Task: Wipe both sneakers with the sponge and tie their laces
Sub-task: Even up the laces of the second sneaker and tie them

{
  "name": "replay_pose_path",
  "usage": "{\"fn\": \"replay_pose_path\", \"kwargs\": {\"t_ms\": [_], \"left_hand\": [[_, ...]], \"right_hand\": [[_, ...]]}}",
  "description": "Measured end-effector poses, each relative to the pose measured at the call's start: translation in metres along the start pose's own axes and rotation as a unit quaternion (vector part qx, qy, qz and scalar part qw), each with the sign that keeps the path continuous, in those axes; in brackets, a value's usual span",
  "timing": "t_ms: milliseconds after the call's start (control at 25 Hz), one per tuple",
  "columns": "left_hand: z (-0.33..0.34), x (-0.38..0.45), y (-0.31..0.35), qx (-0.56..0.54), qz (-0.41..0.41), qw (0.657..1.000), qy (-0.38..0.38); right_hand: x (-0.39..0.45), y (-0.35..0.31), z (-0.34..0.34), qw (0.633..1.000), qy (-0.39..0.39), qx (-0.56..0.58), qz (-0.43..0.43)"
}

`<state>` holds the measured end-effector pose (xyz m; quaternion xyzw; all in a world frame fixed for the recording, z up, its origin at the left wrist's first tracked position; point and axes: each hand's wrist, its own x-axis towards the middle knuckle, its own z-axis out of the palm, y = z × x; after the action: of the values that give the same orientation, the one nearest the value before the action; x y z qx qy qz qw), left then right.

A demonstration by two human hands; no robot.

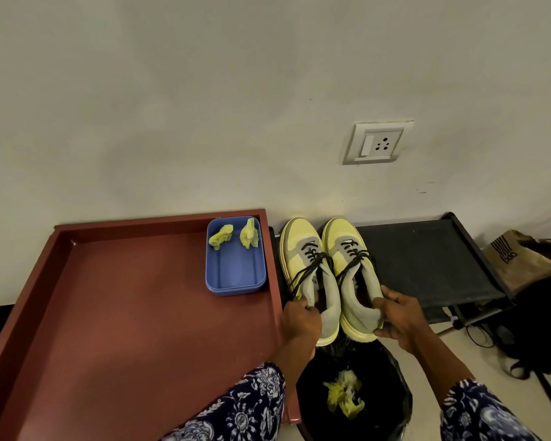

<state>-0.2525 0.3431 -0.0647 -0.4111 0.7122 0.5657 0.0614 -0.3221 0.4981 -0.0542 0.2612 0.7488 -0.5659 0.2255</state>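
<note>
Reddish-brown tray [115, 313] with raised rim at far left, set against pale wall [204, 90]. Blue rectangular container [235, 275] in tray's far right corner, holding two crumpled yellow sponge pieces [220, 236] near its far end, apart from each other. Just right of tray, two yellow-and-grey sneakers [303, 249] side by side, toes toward wall, touching along inner sides, heels toward person. Black laces [309, 265] on both loose and untied, trailing toward heels. Left hand [299, 319] curled at heel collar of left sneaker, fingers closed over collar edge and apparently lace ends as well, though overlap makes this uncertain. Right hand [398, 316] gripping heel of right sneaker, thumb on top of collar, fingers wrapped beneath sole. Patterned dark-blue sleeves [245, 405] on both forearms. Below sneakers, black-lined bin [379, 409] containing crumpled yellow scraps [344, 396]. Toe ends over left edge of black fabric shelf [427, 259] in metal frame, extending right. White wall socket [377, 143] above. Brown paper bag [528, 259] and dark bag [535, 329] with cables at far right.
</note>
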Motion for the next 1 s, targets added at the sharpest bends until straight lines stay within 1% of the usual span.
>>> {"fn": "replay_pose_path", "kwargs": {"t_ms": [200, 440, 600, 680, 760, 880, 920, 1000], "left_hand": [[0.000, 0.004, -0.001, -0.002, -0.011, 1.000, -0.011], [-0.001, 0.005, 0.000, -0.058, -0.047, 0.997, -0.035], [-0.003, 0.001, 0.001, -0.065, -0.045, 0.996, -0.049], [-0.007, -0.002, 0.003, -0.047, -0.038, 0.997, -0.049], [-0.011, -0.004, 0.004, -0.024, -0.024, 0.998, -0.055], [-0.021, -0.007, 0.005, -0.029, 0.006, 0.998, -0.061], [-0.028, -0.008, 0.007, -0.038, 0.023, 0.997, -0.058], [-0.047, -0.009, 0.010, -0.057, 0.062, 0.996, -0.025]], "right_hand": [[0.001, 0.003, 0.000, 1.000, 0.001, 0.010, 0.011], [0.005, 0.004, 0.006, 0.999, 0.035, 0.029, 0.019], [0.003, 0.007, 0.008, 0.998, 0.048, 0.036, 0.008], [0.002, 0.007, 0.009, 0.998, 0.052, 0.029, 0.010], [-0.002, 0.002, 0.015, 0.996, 0.086, -0.021, -0.012], [-0.014, -0.011, 0.028, 0.967, 0.177, -0.161, -0.090], [-0.017, -0.015, 0.034, 0.957, 0.197, -0.184, -0.109], [-0.027, -0.023, 0.049, 0.946, 0.220, -0.187, -0.146]]}}
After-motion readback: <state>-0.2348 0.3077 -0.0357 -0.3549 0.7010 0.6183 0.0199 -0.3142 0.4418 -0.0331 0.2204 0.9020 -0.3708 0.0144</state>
